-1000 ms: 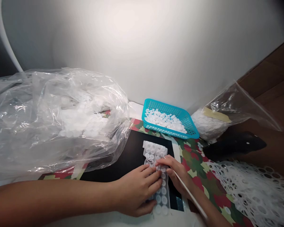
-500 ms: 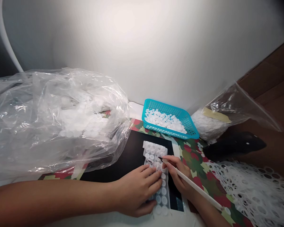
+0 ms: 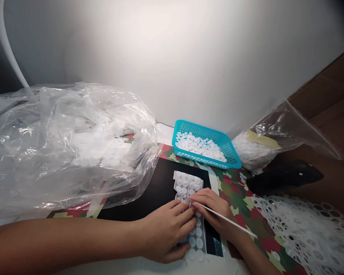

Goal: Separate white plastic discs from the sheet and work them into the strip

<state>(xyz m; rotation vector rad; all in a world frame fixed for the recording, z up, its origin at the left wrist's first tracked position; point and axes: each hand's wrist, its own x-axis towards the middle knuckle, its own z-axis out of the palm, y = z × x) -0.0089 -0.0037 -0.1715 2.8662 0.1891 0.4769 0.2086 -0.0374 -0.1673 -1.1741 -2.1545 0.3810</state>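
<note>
A pale translucent strip with rows of round white pieces (image 3: 199,243) lies on a black mat (image 3: 151,194). My left hand (image 3: 167,231) rests over the strip's middle from the left, its fingers stretched and laid on it, covering several round pieces. From the right, my right hand (image 3: 215,212) has its fingers closed around a slim white stick-like tool (image 3: 232,221). That tool slants from the strip back over my right wrist. Its working tip is hidden by my fingers at the strip, close to my left fingertips, so I cannot tell what it touches.
A blue basket (image 3: 235,158) of small white round pieces stands behind the strip. A large clear bag (image 3: 46,152) with white pieces fills the left. To the right are a tied-looking clear bag (image 3: 255,151), a black object (image 3: 286,177) and a heap of holed white sheets (image 3: 318,233).
My right hand has moved slightly left and turned, closer to my left fingers. The tool has rotated and its dark tip no longer shows. My left hand stays nearly still.
</note>
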